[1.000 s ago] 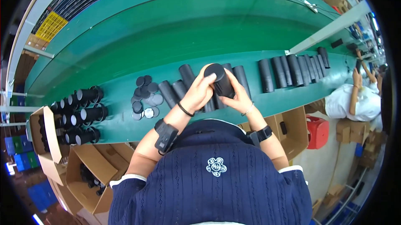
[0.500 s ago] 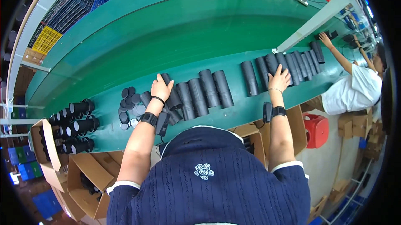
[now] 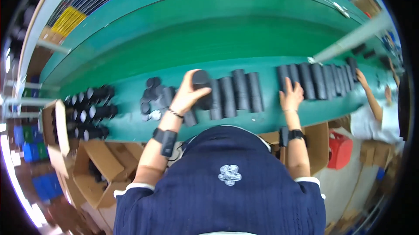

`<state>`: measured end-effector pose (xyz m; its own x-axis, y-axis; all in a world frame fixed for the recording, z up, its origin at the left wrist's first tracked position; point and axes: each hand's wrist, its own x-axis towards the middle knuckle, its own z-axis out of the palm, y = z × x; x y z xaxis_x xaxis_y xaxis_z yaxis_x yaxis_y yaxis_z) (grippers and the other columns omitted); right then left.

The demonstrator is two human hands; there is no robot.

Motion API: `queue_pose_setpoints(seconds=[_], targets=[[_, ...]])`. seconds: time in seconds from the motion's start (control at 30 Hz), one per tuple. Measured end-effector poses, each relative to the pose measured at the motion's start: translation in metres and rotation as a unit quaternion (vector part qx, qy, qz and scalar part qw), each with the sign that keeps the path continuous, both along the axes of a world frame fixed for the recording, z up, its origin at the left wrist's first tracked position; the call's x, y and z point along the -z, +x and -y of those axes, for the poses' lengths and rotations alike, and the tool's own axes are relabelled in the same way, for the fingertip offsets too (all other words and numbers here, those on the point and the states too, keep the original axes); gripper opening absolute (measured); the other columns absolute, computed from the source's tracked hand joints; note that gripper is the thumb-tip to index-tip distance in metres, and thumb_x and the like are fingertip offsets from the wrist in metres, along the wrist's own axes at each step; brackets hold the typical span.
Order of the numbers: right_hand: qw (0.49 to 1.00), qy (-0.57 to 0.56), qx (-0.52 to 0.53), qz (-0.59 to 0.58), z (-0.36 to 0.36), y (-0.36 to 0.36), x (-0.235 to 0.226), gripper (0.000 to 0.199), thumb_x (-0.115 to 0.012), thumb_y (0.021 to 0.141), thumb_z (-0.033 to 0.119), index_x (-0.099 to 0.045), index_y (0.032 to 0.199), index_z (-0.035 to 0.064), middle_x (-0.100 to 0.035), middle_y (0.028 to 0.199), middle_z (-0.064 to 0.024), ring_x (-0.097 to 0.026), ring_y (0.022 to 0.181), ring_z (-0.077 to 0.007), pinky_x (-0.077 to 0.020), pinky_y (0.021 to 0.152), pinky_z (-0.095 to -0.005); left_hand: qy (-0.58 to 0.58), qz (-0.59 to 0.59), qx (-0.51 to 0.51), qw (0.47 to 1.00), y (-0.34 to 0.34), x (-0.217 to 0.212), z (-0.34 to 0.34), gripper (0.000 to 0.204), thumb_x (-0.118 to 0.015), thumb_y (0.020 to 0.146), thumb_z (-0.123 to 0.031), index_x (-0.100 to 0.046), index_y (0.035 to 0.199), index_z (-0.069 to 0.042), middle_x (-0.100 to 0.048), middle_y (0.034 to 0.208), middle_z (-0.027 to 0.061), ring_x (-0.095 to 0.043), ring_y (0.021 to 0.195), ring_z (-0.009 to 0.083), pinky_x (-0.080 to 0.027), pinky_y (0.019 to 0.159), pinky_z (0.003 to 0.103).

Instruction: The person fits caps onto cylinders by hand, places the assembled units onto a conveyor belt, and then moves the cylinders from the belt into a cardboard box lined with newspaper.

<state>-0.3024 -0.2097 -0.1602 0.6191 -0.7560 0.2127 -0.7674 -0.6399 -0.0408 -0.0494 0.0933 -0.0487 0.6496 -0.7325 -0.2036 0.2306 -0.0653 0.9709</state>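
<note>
The left hand (image 3: 188,95) curls its fingers around a black tube (image 3: 204,100), round end up, over the green bench (image 3: 271,116); probably light, stiff, slightly slick, best gripped mid-length; the right hand (image 3: 291,100) spreads its fingers wide by more tubes (image 3: 307,81), contact unclear.

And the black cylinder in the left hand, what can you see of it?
The black cylinder looks like matte plastic, its round end turned up toward the camera. The left hand grips it, thumb across its side. It is beside black tubes lying on the green table; whether they touch is unclear, and blur hides finer detail.
</note>
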Motion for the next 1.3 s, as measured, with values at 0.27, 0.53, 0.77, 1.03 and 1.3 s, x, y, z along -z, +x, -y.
queue_pose_setpoints(seconds=[0.27, 0.53, 0.77, 1.03, 1.3], targets=[[0.999, -0.021, 0.002, 0.037, -0.012, 0.014, -0.007, 0.072, -0.072, 0.075, 0.034, -0.041, 0.139, 0.0282, -0.039, 0.136, -0.0173, -0.040, 0.121, -0.0389, -0.0378, 0.096, -0.0488, -0.081, 0.152, 0.103, 0.980, -0.030, -0.008, -0.010, 0.065, -0.075, 0.072, -0.003, -0.040, 0.127, -0.010, -0.046, 0.124, 0.0060, -0.043, 0.121, 0.0173, -0.034, 0.103, 0.033], [0.785, 0.487, -0.294, 0.247, -0.117, 0.090, -0.101, 0.058, -0.066, 0.081, 0.011, -0.045, 0.135, 0.0109, -0.050, 0.125, -0.0117, -0.046, 0.118, -0.0218, -0.0407, 0.093, -0.0340, -0.039, 0.139, 0.056, 0.988, -0.041, 0.002, -0.007, 0.062, -0.072, 0.078, -0.006, -0.036, 0.129, -0.009, -0.044, 0.121, 0.0072, -0.042, 0.118, 0.0161, -0.037, 0.100, 0.033], [0.539, 0.727, -0.295, 0.306, -0.158, 0.112, -0.113, 0.064, -0.068, 0.081, 0.009, -0.038, 0.137, 0.0031, -0.047, 0.129, -0.0089, -0.043, 0.123, -0.0183, -0.0382, 0.100, -0.0313, 0.007, 0.263, 0.034, 0.964, -0.050, -0.005, -0.014, 0.074, -0.075, 0.071, -0.015, -0.033, 0.132, -0.010, -0.040, 0.126, 0.0189, -0.043, 0.118, 0.0383, -0.037, 0.100, 0.044], [0.655, 0.612, -0.390, 0.209, -0.177, 0.125, -0.119, 0.072, -0.079, 0.068, 0.010, -0.047, 0.133, 0.0064, -0.044, 0.130, -0.0095, -0.047, 0.120, -0.0210, -0.0440, 0.097, -0.0326, 0.007, 0.238, 0.003, 0.971, -0.055, 0.015, -0.041, 0.069, -0.072, 0.070, -0.008, -0.036, 0.129, -0.005, -0.045, 0.122, 0.0195, -0.046, 0.116, 0.0383, -0.040, 0.098, 0.042], [0.701, 0.502, -0.459, 0.213, -0.192, 0.128, -0.110, 0.068, -0.077, 0.063, 0.006, -0.052, 0.127, 0.0057, -0.052, 0.125, -0.0142, -0.051, 0.118, -0.0299, -0.0420, 0.100, -0.0376, 0.044, 0.320, -0.011, 0.946, -0.057, 0.023, -0.064, 0.070, -0.067, 0.069, -0.003, -0.038, 0.134, -0.003, -0.049, 0.127, 0.0190, -0.048, 0.121, 0.0341, -0.040, 0.100, 0.039]])
